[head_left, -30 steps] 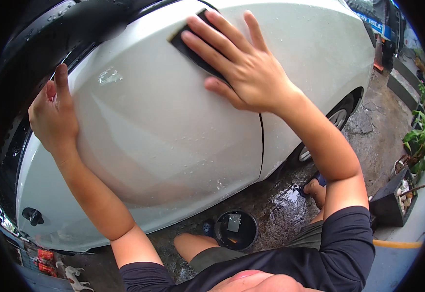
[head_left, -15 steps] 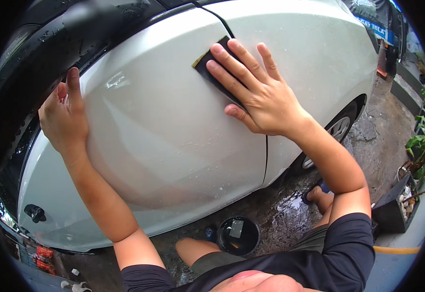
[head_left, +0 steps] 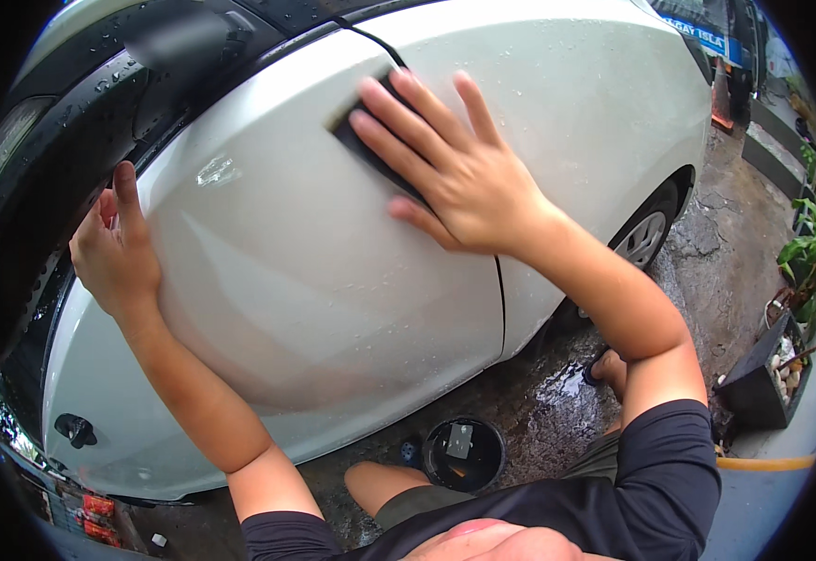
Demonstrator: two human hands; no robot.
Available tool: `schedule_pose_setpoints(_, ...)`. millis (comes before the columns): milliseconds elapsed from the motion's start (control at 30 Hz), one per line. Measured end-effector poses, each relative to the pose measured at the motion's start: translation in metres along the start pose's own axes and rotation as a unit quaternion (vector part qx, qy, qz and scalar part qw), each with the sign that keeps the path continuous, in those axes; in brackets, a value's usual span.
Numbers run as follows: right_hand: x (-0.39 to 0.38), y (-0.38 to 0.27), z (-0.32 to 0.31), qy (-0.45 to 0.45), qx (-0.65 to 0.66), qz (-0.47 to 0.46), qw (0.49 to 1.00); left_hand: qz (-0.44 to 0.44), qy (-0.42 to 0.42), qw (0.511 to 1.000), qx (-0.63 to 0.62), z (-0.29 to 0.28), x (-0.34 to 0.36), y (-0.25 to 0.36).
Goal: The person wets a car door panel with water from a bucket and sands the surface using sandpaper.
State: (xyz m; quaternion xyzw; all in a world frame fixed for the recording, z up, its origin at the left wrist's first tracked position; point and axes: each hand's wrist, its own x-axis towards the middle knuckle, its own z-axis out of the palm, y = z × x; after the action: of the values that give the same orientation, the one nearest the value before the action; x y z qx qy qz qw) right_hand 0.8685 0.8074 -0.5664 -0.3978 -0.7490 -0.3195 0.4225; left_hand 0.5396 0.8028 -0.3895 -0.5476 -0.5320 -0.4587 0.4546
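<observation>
Pad (head_left: 363, 145), black and thin-edged, at upper centre of the frame, lying between the right hand (head_left: 450, 178) and a white car panel (head_left: 286, 280). The right hand is flat and unclenched, fingers spread, pressing the pad rather than wrapping round it. The left hand (head_left: 118, 252), at left of the frame, has its thumb raised and fingers bent near the dark trim (head_left: 52, 178); whether they grip its edge cannot be told. Step in hand, as judged: rubbing the wet panel with the pad. The next stroke would call for even finger pressure, the pad flat to the curve, and care beside the seam (head_left: 501, 304). At lower centre stands a dark bucket (head_left: 497, 458) showing a pale rectangle (head_left: 460, 440), too indistinct to identify. Farther off: planter (head_left: 754, 383), lower right; wheel (head_left: 640, 241), right of centre; cone (head_left: 721, 105), upper right.
</observation>
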Motion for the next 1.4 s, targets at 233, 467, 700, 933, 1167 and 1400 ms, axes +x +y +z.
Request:
schedule_pose_setpoints(233, -0.104, -0.019, 0.05, -0.003, -0.03, -0.024, 0.999, -0.014, -0.083, 0.996, 0.002, 0.004, 0.003, 0.009)
schedule_pose_setpoints(467, -0.02, -0.007, 0.011, -0.023, 0.006, 0.023, 0.999, -0.025, -0.016, 0.999, 0.011, 0.017, -0.005, -0.004)
schedule_pose_setpoints(700, -0.058, 0.0, 0.02, -0.049, 0.009, -0.037, 0.998, -0.011, 0.001, 0.999, 0.039, 0.012, 0.002, -0.007)
schedule_pose_setpoints(933, -0.087, 0.003, 0.025, -0.083, 0.002, -0.052, 0.995, -0.025, -0.009, 0.999, 0.038, 0.017, 0.003, -0.018)
schedule_pose_setpoints(1167, -0.014, 0.02, 0.004, -0.038, -0.016, -0.06, 0.997, -0.006, -0.008, 0.999, 0.042, 0.014, 0.006, -0.019)
schedule_pose_setpoints(1400, -0.076, 0.003, 0.018, -0.085, 0.007, -0.048, 0.995, -0.003, 0.01, 0.999, 0.041, 0.012, 0.005, -0.013)
